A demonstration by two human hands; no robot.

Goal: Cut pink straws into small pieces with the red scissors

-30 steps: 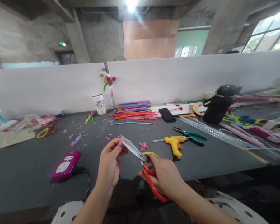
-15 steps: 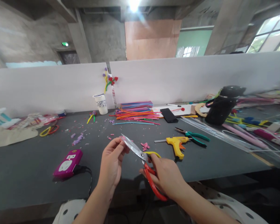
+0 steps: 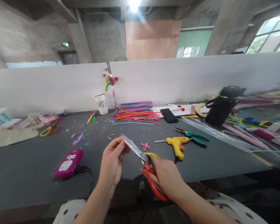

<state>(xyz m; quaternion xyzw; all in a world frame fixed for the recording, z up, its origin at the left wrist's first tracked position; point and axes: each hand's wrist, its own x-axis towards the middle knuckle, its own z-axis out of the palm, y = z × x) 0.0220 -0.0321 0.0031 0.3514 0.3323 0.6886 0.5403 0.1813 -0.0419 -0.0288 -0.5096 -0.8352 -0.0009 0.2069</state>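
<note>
Gripping the scissors [image 3: 135, 150] with fingers clenched through the red handles, the right hand [image 3: 165, 177] points the blades' long axis up-left above the desk [image 3: 25, 174] toward the left hand [image 3: 112, 163], whose fingers [image 3: 120, 145] pinch shut at the tip.

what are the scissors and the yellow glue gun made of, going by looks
Scissors: blades look like polished steel, silvery and catching the light; the red and yellow handle loops look like smooth plastic or a plastic coating. Glue gun: apparently moulded plastic, even yellow with a dull sheen.
</note>
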